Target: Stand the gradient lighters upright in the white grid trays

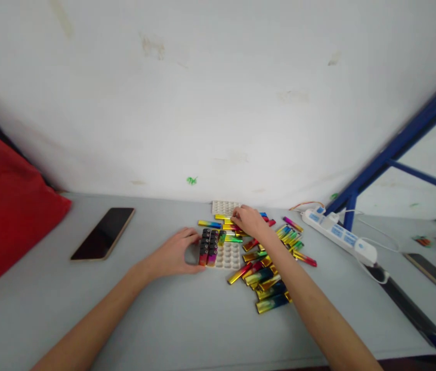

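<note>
My left hand (177,252) curves round the left end of a white tray with round holes (229,256), its thumb at the near corner and its fingers at the far side. Upright in the tray's left part stand black-topped cases (209,242) with shiny red and purple bodies; they look like lighters. A yellow-green piece (222,237) stands beside them. Behind the tray, my right hand (249,220) reaches over loose shiny cases, its fingers closed at a yellow-red case (232,226). The fingertips are partly hidden.
More gradient-coloured metallic cases (264,275) lie heaped right of the tray, under my right forearm. A second white holed tray (223,207) is by the wall. A phone (104,233) and red fabric (5,206) lie left; a power strip (339,234) and blue frame (396,144) stand right.
</note>
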Motion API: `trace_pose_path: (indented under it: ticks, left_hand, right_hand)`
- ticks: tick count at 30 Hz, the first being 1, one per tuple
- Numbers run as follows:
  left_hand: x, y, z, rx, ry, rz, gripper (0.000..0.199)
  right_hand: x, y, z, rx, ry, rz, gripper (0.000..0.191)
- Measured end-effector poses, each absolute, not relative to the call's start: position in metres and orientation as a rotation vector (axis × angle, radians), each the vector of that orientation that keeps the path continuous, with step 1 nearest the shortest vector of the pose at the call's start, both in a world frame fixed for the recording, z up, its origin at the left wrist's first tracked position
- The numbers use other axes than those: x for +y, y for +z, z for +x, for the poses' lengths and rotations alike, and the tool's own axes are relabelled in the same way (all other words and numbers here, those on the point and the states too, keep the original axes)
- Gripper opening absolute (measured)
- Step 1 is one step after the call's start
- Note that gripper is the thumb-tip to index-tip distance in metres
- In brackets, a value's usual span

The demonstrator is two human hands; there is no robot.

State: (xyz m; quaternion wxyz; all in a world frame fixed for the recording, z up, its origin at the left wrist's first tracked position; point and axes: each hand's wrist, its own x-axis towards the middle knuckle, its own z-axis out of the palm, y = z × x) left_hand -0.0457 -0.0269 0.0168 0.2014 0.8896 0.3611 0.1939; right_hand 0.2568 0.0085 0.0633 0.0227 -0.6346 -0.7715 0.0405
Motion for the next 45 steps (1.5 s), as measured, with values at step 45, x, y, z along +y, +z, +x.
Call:
trace_pose_path:
  ticks: [45]
  left_hand:
    - [-0.025,0.016,-0.050,0.999,0.545,2.484,0.053]
  right_hand:
    - [-0.066,0.041,0.261,-0.892,1.328,-0.877,0.058]
